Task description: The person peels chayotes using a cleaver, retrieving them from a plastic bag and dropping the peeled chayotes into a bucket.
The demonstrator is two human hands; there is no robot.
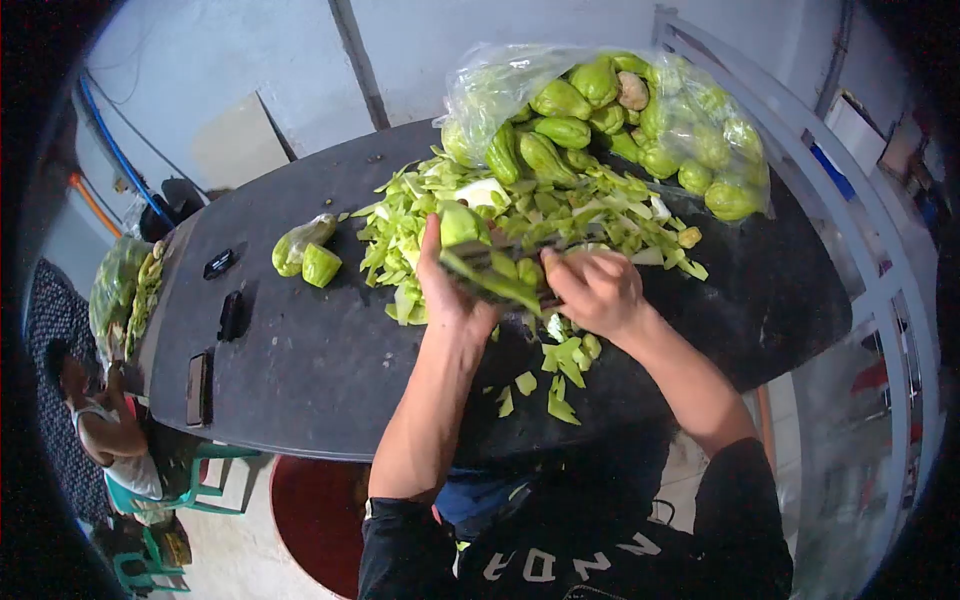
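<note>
My left hand is closed around a green chayote above the table. My right hand grips a knife, whose greyish blade is smeared by motion and lies against the chayote's near side. A long strip of green peel hangs beside the blade. Behind both hands spreads a heap of chayote peelings, with a pale peeled piece on it. More loose scraps lie on the table just in front of my hands.
A clear plastic bag full of whole chayotes stands at the back of the dark table. Cut chayote pieces and several small black objects lie at left. A metal rail runs along the right. Another person sits at far left.
</note>
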